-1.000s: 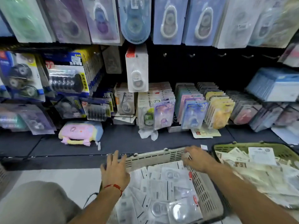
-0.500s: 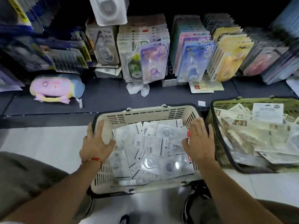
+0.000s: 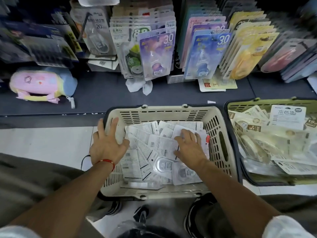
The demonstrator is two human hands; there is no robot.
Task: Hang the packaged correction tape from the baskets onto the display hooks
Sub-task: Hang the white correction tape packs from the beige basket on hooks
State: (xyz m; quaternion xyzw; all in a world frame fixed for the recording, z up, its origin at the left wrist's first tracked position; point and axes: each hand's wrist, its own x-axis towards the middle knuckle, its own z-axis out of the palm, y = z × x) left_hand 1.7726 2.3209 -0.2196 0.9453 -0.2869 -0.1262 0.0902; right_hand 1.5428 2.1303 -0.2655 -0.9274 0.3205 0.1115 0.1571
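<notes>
Both hands have come off the rim of the cream basket (image 3: pixel 164 115) since half a second ago: the left hand (image 3: pixel 107 145) hovers at its left wall, fingers spread and holding nothing; the right hand (image 3: pixel 190 148) lies flat on the loose tape packs (image 3: pixel 154 148) inside, none gripped yet. Picking looks about to start. Beyond, a dark shelf (image 3: pixel 103 97) carries racked packs; a green basket (image 3: pixel 240 107) sits alongside, right.
</notes>
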